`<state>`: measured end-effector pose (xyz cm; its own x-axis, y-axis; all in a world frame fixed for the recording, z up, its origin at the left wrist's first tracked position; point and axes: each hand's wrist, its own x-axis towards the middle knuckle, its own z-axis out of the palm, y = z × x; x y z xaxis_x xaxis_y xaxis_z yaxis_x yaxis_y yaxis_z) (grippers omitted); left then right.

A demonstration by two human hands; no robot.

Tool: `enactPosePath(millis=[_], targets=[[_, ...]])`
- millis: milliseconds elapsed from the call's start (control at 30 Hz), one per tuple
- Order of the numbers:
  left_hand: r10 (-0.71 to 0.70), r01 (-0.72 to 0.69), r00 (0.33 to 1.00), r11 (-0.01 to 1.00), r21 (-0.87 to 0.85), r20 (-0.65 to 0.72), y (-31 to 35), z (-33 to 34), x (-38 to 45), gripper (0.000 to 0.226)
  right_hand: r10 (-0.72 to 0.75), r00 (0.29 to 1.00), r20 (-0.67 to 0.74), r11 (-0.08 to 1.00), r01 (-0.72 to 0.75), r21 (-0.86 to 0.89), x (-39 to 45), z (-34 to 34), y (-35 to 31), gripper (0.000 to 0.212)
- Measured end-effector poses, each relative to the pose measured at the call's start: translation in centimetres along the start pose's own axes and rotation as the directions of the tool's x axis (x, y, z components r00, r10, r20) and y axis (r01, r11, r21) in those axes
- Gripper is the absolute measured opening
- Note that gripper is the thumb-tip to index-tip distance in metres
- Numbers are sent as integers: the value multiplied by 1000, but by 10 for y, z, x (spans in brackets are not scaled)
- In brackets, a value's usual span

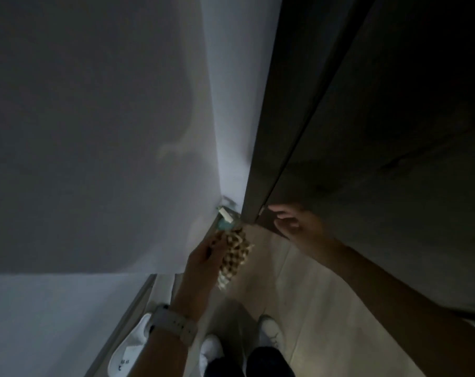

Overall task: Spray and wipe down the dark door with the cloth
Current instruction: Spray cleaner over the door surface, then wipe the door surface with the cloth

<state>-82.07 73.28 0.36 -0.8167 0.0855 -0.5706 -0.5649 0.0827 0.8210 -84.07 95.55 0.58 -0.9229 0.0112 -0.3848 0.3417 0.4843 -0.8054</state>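
Left hand (pixel 203 257) grasps waffle-textured beige cloth (pixel 235 254); right hand (pixel 293 221) open-fingered at tall dark door (pixel 367 159) bottom edge. Wiping progress unclear.

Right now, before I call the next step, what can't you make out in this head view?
- Spray bottle: mostly hidden behind the cloth and left hand; label unreadable.
- Right hand: blurred by the lower door edge; contact unclear.
- Door surface: too dim to judge wetness or dirt; top and right side cut off by the frame.
- Small fitting at the wall corner: too small and blurred to identify.
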Motion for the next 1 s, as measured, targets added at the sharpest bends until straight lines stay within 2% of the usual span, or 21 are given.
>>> enactPosePath(millis=[100,200,300,367,433,567,733,833,900,1000], targets=[[139,-143,987,989,43,75,77,12,-49,27,-67,988,-137,994,78,80,-73,-60,-75,30],[230,-224,960,973,-55,161,142,29,-99,28,-153,958,-242,979,180,94,-141,-112,-138,30],[367,-353,909,930,-103,199,204,49,-143,22,-156,911,-381,942,253,219,-203,-159,-195,28],[493,-482,846,870,-103,202,249,63,-171,22,-203,845,-495,920,338,198,-243,-189,-235,28],[601,-594,763,797,-109,237,294,75,-198,29,-277,761,-587,908,407,99,-279,-218,-268,30],[754,-755,599,644,-124,268,378,102,-254,42,-390,583,-713,882,458,-108,-341,-283,-329,30],[857,-849,431,491,-194,282,469,144,-302,30,-601,420,-680,790,443,-425,-386,-368,-391,34],[924,-908,310,358,-217,225,528,168,-328,25,-759,285,-586,651,288,-703,-399,-427,-420,37],[967,-942,206,237,-237,147,569,179,-342,22,-824,237,-515,555,156,-817,-406,-464,-446,40],[999,-984,39,41,-171,17,629,193,-360,22,-895,187,-405,412,-4,-911,-407,-508,-491,47]])
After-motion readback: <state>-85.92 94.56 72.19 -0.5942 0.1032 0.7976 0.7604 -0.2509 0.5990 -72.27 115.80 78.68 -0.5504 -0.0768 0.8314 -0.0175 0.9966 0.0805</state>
